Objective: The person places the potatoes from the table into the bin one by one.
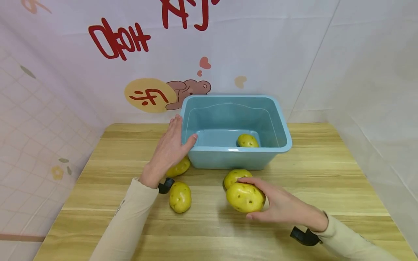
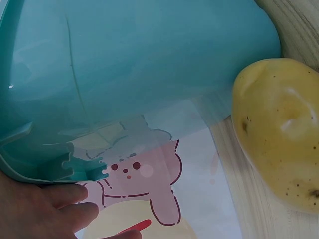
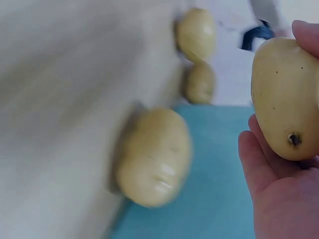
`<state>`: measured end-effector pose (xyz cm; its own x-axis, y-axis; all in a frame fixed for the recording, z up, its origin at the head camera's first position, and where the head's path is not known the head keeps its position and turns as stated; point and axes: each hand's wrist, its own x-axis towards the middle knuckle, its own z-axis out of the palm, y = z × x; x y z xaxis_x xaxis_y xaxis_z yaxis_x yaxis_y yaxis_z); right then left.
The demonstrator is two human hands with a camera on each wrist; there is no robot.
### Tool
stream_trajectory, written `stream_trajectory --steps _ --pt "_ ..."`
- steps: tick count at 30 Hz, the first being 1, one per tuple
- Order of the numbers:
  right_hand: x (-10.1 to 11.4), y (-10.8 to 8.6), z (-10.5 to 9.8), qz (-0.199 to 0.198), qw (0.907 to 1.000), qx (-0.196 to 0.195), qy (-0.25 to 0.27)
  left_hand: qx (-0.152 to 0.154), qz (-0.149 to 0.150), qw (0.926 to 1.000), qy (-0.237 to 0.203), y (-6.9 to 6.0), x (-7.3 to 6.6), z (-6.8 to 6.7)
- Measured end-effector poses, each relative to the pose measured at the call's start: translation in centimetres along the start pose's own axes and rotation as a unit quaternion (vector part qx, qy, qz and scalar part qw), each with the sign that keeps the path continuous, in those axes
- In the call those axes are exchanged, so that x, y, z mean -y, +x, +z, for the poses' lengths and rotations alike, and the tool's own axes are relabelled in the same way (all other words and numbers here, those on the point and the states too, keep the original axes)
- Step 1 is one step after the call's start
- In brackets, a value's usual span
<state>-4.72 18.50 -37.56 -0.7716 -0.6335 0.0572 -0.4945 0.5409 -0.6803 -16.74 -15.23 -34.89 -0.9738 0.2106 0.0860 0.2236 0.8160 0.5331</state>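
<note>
A blue plastic bin (image 1: 228,158) stands at the back of the wooden table, one potato (image 1: 248,140) inside it. The left hand (image 1: 170,145) rests on the bin's left rim, fingers extended along the outside and thumb over the front corner; in the left wrist view its fingers (image 2: 65,211) lie by the rim. In front of the bin the right hand (image 1: 281,204) grips a yellow potato (image 1: 245,197), raised above the table; the right wrist view shows this potato (image 3: 285,99) between thumb and fingers. Behind it, another potato (image 1: 236,177) lies close to the bin's front.
On the table's left part lie two potatoes, one (image 1: 180,197) near the left wrist and one (image 1: 179,167) partly hidden under the left forearm, beside the bin. A printed cloth (image 1: 254,47) hangs behind the table (image 1: 209,232) and at both sides.
</note>
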Motion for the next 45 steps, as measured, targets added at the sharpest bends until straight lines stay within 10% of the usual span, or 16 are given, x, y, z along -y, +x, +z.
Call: stream_trajectory --steps 14,22,45 --pt "4.0 1.9 -10.1 -0.098 0.9867 -0.109 -0.071 -0.012 0.013 0.9998 0.005 -0.1 0.0 0.0" --pt "5.0 4.3 -14.3 -0.082 0.9871 -0.121 -0.065 -0.012 0.018 0.9998 0.003 -0.2 0.1 -0.1" --pt "3.8 12.1 -16.7 -0.017 0.9903 -0.059 -0.124 -0.008 0.016 0.9998 0.002 -0.2 0.2 0.0"
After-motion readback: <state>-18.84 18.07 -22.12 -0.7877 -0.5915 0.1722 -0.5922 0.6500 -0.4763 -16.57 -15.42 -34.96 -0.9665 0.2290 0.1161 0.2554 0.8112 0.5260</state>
